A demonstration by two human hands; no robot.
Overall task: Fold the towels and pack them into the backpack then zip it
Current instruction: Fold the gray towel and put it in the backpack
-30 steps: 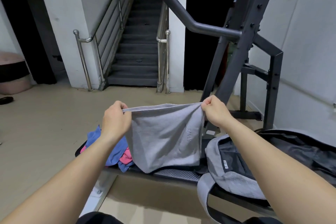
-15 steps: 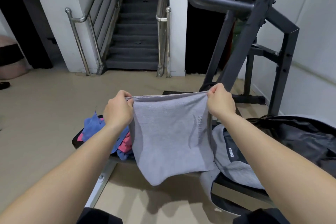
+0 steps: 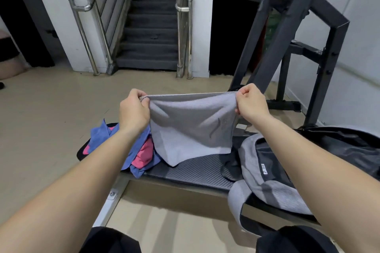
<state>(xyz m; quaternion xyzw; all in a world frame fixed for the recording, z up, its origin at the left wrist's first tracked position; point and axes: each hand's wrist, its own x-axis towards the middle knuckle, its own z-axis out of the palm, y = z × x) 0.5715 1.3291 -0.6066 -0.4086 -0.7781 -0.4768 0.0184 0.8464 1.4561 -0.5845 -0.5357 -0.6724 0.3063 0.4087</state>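
Note:
A grey towel (image 3: 191, 127) hangs doubled in the air above the black bench (image 3: 195, 170). My left hand (image 3: 133, 113) pinches its top left corner and my right hand (image 3: 249, 104) pinches its top right corner, the top edge stretched straight between them. The towel's lower corner nearly touches the bench. A heap of blue towel (image 3: 102, 139) and pink towel (image 3: 144, 154) lies on the bench's left end, partly behind my left forearm. The grey and black backpack (image 3: 257, 162) lies unzipped on the bench's right end, its inside partly hidden by my right arm.
A dark metal gym frame (image 3: 287, 26) rises behind the bench on the right. A staircase (image 3: 150, 26) with steel handrails (image 3: 82, 26) stands straight ahead across the beige floor. A white wall runs along the right. My knees show at the bottom edge.
The view has tilted down and both hands have lowered the towel toward the bench. The towel now hangs with its lower corner just above the bench surface.

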